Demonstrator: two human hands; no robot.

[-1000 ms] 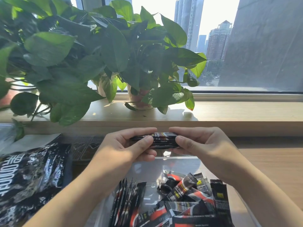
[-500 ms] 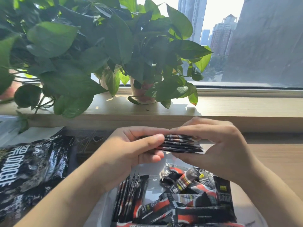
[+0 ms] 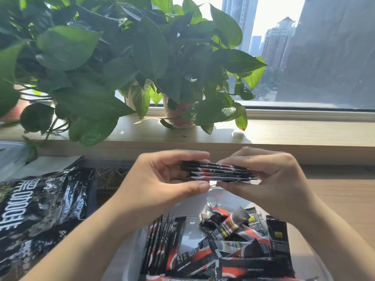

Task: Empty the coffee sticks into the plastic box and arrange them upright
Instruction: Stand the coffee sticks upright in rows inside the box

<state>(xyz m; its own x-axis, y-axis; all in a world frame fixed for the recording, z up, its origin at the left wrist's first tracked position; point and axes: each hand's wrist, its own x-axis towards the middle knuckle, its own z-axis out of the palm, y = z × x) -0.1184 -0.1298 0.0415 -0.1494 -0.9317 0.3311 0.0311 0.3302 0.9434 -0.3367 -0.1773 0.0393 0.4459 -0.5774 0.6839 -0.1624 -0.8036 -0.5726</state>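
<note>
In clear plastic box (image 3: 192,224) at near edge: row of coffee sticks (image 3: 162,244) standing on edge along left side, loose pile (image 3: 243,240) jumbled at right. Just above box, bundle of sticks (image 3: 217,172) held level between both hands. Left hand (image 3: 158,179) pinches one end, thumb under, fingers over; right hand (image 3: 269,179) grips other end likewise. Black coffee bag (image 3: 40,209) slumped at left. Beyond, pothos plant (image 3: 142,67) on sunlit windowsill (image 3: 284,132). Likely risk: slick sachets already fanning, bundle could slip apart on lowering and topple standing row.

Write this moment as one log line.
left hand: holds stick bundle; right hand: holds same bundle; bundle: above plastic box; box: upright row left, loose pile right
</note>
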